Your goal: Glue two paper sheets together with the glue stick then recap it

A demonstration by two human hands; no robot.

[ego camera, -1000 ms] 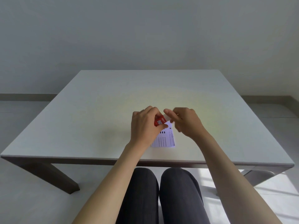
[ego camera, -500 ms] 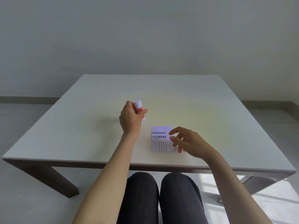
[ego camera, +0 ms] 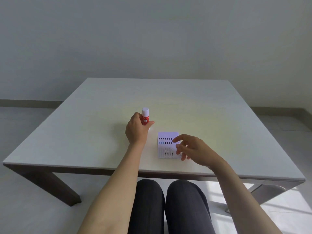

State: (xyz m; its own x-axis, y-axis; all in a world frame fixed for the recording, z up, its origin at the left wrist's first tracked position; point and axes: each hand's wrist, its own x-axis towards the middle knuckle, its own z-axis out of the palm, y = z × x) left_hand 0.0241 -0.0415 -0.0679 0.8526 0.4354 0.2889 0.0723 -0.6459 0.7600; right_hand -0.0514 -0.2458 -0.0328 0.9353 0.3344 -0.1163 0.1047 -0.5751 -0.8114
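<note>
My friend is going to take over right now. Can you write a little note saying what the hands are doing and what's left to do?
Left hand: holding the glue stick upright, beyond and left of the paper; the white cap looks on.
Right hand: open, fingers spread over the right edge of the paper; contact unclear.
Paper lies flat on the table, near the front edge; it reads as one piece.
Done, it seems: gluing and recapping.
Left: let go of the glue stick and check the sheets hold.

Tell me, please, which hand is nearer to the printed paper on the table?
The right hand: its fingers overlap the printed paper's right edge. The left hand is apart to the paper's upper left, holding the glue stick upright.
</note>
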